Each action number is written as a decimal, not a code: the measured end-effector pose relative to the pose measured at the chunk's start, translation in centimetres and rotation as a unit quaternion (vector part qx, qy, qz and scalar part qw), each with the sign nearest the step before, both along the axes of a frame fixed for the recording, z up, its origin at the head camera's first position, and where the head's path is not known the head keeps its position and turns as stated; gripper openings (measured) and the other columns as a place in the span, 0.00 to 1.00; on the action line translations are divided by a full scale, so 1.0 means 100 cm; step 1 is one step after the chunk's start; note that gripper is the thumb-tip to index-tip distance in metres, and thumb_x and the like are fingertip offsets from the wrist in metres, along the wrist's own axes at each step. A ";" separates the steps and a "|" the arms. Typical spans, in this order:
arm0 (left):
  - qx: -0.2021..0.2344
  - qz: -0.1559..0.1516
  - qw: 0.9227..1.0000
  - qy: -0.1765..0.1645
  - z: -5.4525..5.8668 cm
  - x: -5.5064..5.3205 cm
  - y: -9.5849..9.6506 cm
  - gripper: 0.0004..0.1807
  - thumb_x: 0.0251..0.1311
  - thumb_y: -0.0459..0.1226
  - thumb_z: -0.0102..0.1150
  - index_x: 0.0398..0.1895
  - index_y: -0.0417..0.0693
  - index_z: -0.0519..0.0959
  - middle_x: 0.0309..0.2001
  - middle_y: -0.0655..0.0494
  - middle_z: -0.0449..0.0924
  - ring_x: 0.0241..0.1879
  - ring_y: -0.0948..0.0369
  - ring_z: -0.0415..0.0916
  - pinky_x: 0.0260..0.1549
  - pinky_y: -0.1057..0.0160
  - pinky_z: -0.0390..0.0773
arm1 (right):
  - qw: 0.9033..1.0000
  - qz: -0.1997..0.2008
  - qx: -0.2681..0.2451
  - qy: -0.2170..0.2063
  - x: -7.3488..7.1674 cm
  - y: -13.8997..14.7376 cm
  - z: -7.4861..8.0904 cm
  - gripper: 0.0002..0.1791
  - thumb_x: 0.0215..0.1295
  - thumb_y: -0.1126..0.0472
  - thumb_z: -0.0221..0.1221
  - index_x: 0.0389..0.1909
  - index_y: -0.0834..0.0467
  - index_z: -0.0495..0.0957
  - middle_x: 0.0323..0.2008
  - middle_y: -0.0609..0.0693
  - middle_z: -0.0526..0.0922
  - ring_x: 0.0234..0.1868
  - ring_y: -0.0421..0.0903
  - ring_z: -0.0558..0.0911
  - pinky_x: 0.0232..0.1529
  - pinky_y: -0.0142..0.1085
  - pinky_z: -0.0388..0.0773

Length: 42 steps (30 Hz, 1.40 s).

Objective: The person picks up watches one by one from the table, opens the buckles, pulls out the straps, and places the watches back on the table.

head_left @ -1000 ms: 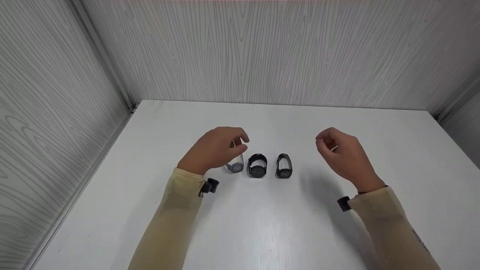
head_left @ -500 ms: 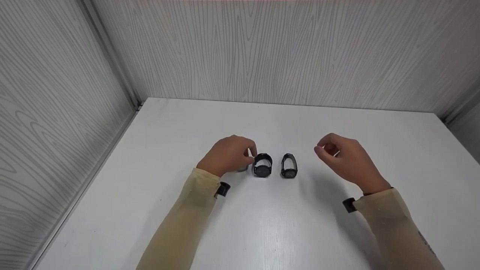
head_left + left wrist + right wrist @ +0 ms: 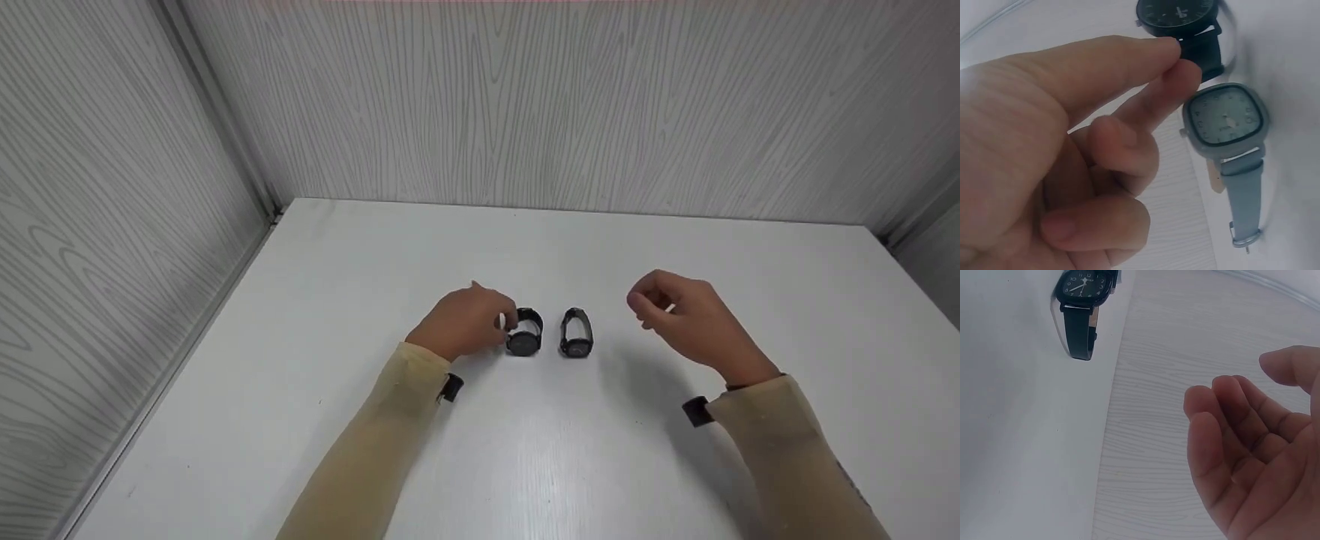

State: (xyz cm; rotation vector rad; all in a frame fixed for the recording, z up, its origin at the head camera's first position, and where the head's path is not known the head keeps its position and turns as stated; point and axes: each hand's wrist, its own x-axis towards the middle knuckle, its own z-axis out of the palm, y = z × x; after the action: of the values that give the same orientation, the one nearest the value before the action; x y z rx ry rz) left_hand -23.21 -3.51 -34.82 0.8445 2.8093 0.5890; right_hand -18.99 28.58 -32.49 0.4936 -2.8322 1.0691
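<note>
My left hand [image 3: 465, 322] is at the left side of a black round-faced watch [image 3: 523, 343]. In the left wrist view its thumb and index fingertips lie close together beside this watch's dark strap [image 3: 1207, 53]; whether they pinch it I cannot tell. A grey watch [image 3: 1227, 121] with a squarish face stands next to those fingertips; in the head view the left hand hides it. Farther right is a smaller black watch [image 3: 577, 346], its dial and strap seen in the right wrist view. My right hand [image 3: 682, 319] hovers to its right, fingers loosely curled, holding nothing.
The watches stand in a row on a white table [image 3: 480, 465]. Behind it rises a pale wood-grain panel [image 3: 525, 105], with another panel [image 3: 97, 247] along the left side. A small black camera [image 3: 697, 412] sits at the right cuff.
My left hand has moved right and a little toward me, from over the grey watch to the round black one, covering the grey watch. The right hand has dipped slightly. The watches look unmoved.
</note>
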 end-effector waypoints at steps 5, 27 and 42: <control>-0.003 0.002 1.000 0.000 -0.003 -0.001 -0.001 0.07 0.67 0.33 0.69 0.45 0.50 0.90 0.43 0.56 0.88 0.45 0.57 0.83 0.67 0.52 0.72 | 1.000 0.005 0.003 0.002 -0.002 -0.001 -0.002 0.08 0.82 0.55 0.57 0.44 0.53 0.83 0.34 0.47 0.84 0.36 0.48 0.85 0.38 0.39 0.80; 0.017 -0.047 0.999 0.005 0.000 -0.007 -0.004 0.07 0.70 0.33 0.64 0.34 0.50 0.89 0.32 0.64 0.83 0.35 0.62 0.74 0.49 0.58 0.76 | 1.000 0.018 -0.003 -0.015 -0.011 0.001 -0.010 0.08 0.82 0.54 0.58 0.43 0.52 0.82 0.32 0.49 0.82 0.35 0.52 0.84 0.35 0.38 0.78; 0.151 -0.071 0.970 0.177 0.030 -0.003 -0.011 0.04 0.76 0.36 0.62 0.43 0.50 0.86 0.40 0.61 0.84 0.44 0.60 0.80 0.46 0.64 0.79 | 1.000 0.014 -0.007 -0.027 -0.013 0.007 -0.012 0.08 0.81 0.55 0.58 0.44 0.54 0.82 0.34 0.51 0.84 0.36 0.54 0.85 0.38 0.39 0.81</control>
State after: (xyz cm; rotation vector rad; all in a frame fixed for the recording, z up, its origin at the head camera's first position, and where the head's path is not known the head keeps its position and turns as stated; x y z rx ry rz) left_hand -23.47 -4.63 -31.81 1.3145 2.9752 0.9422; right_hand -20.27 29.29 -33.65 0.5125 -2.8705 1.1245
